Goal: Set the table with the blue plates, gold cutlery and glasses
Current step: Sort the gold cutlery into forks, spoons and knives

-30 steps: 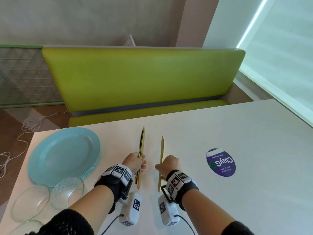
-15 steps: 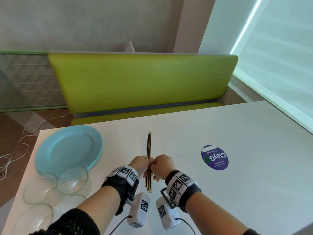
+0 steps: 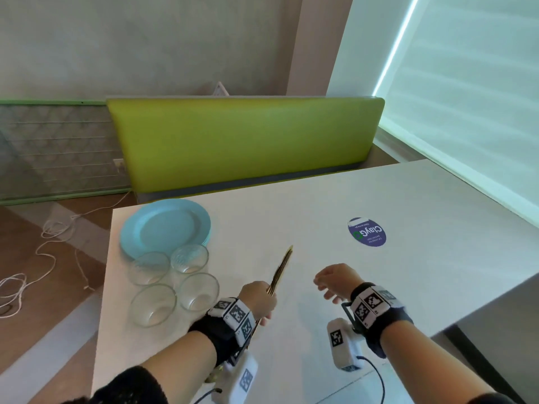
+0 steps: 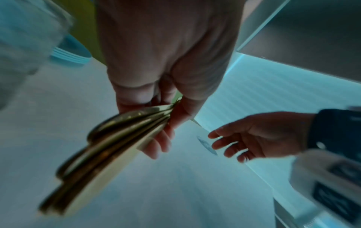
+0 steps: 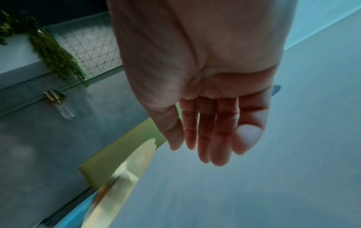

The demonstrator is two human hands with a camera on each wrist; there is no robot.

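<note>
My left hand (image 3: 259, 298) grips a bundle of gold cutlery (image 3: 280, 271) above the white table (image 3: 408, 287), with the tips pointing up and to the right. In the left wrist view the gold cutlery (image 4: 109, 148) fans out from the left hand (image 4: 162, 123), blurred. My right hand (image 3: 335, 282) hovers empty to the right of the bundle, and its fingers (image 5: 210, 134) hang relaxed. A stack of blue plates (image 3: 164, 225) lies at the table's far left corner. Several clear glass bowls (image 3: 175, 284) stand just in front of the stack.
A round purple sticker (image 3: 367, 231) lies on the table right of centre. A green bench (image 3: 242, 141) runs along the table's far side. White cables (image 3: 43, 258) trail on the floor at left. The table's right front corner (image 3: 466, 325) is near my right wrist.
The right hand let go of the cutlery and moved right, so the whole bundle is now in my left hand, tilted rightward. The head view swung left; more glass bowls show.
</note>
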